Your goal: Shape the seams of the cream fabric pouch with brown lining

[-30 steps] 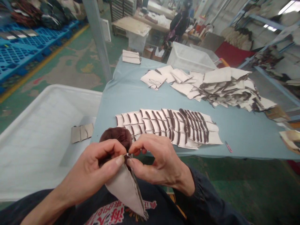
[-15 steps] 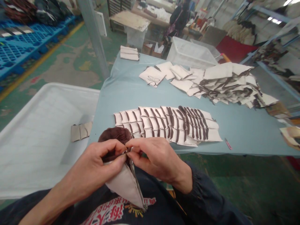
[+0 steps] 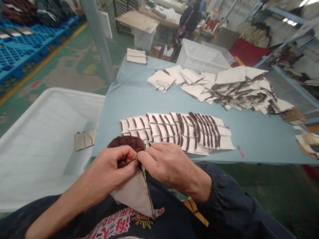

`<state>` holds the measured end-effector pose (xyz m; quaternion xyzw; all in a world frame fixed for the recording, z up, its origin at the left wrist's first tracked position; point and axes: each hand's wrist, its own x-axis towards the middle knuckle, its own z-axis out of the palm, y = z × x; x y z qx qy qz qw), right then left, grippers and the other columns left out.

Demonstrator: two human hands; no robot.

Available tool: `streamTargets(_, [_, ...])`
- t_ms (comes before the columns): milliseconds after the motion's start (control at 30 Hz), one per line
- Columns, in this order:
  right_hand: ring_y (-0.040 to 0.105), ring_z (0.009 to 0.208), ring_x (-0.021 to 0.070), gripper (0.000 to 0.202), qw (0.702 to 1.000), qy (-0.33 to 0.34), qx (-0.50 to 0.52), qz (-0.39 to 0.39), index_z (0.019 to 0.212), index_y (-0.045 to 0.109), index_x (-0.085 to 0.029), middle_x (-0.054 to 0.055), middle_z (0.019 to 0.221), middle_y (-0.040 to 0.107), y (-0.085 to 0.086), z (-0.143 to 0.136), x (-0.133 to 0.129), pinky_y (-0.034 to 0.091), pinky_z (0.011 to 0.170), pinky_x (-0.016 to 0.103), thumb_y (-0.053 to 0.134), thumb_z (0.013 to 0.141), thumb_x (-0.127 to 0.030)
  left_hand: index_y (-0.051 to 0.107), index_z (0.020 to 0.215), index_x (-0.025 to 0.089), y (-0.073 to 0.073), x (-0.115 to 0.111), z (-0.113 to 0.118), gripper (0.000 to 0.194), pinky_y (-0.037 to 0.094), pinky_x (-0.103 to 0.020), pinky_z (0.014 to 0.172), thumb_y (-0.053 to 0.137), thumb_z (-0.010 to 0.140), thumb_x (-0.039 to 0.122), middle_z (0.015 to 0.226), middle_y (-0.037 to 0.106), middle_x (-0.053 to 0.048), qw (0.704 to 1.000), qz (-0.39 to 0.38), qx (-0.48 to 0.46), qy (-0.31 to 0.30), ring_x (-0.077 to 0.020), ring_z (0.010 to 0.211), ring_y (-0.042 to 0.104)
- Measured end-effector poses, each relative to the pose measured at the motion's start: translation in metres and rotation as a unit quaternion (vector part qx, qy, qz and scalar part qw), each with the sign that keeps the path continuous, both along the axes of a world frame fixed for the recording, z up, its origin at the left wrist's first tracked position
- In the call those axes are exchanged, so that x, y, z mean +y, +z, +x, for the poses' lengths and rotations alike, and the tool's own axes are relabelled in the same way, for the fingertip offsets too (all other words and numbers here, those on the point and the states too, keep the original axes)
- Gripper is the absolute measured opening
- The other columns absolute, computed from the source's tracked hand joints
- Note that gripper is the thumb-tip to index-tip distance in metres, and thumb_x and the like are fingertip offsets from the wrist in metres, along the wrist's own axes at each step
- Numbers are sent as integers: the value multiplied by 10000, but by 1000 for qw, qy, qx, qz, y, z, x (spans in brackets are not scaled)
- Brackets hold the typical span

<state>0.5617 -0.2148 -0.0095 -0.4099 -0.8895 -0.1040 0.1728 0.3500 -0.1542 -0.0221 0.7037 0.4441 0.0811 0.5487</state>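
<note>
Between my hands hangs a sewn fabric piece (image 3: pixel 133 192), beige on the lower flap with dark brown cloth gathered at its top. My left hand (image 3: pixel 113 169) pinches its upper edge between thumb and forefinger. Touching it fingertip to fingertip, my right hand (image 3: pixel 169 166) is closed on the same edge with its fingers curled; what lies inside them is hidden. Just beyond, rows of overlapping beige pieces (image 3: pixel 157 129) with dark brown edges lie on the table.
The table (image 3: pixel 129 89) has a blue-grey cover. A heap of beige and brown pieces (image 3: pixel 239 89) lies behind the rows, with small pink snips (image 3: pixel 241 152) to the right. At left stands a white bin (image 3: pixel 37 132) with folded pieces inside. A person (image 3: pixel 190 16) is in the background.
My right hand has turned over, its back now upward and its fingers curled in. The fabric piece has shifted slightly to the right; my left hand keeps its pinch.
</note>
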Motion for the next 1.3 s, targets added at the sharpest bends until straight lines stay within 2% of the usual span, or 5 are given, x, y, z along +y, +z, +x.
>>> streamTargets(200, [567, 643, 187, 279, 994, 34, -71, -76, 927, 618, -211, 4, 719, 655, 4, 9, 3, 368, 575, 350, 527, 1139, -55, 660, 798, 187, -3, 0, 2, 419, 335, -239, 532, 564, 863, 590, 698, 558, 24, 999, -31, 10, -23, -127, 627, 446])
streamTargets(400, [594, 641, 184, 316, 998, 30, -59, -8, 857, 618, -223, -12, 701, 642, 8, 6, 5, 414, 603, 366, 558, 1113, -46, 635, 714, 210, 1, 2, 9, 347, 359, -252, 539, 532, 871, 502, 656, 599, 18, 998, 48, -9, -45, -135, 612, 485])
streamTargets(700, [530, 606, 172, 278, 993, -51, 106, 14, 762, 598, -247, -28, 645, 634, -25, 0, 7, 353, 597, 372, 549, 952, -50, 586, 668, 225, -3, 1, 14, 301, 365, -242, 542, 534, 862, 449, 646, 580, 23, 997, 69, -35, -19, -134, 614, 495])
streamTargets(1067, [581, 609, 116, 131, 819, -106, 488, -282, 810, 617, -227, -50, 699, 649, -50, 7, 1, 452, 582, 233, 603, 935, -192, 700, 750, 189, -4, 3, -16, 363, 369, -189, 526, 743, 865, 531, 640, 591, 23, 989, -88, -115, 16, -119, 588, 492])
streamTargets(1300, [787, 1044, 204, 235, 878, -18, 456, -145, 1172, 728, -194, 76, 1123, 852, -41, -3, 1, 641, 967, 377, 686, 945, -148, 724, 738, 192, -5, 11, -23, 330, 367, -210, 543, 766, 848, 500, 650, 627, 3, 990, -76, -113, 31, -131, 593, 511])
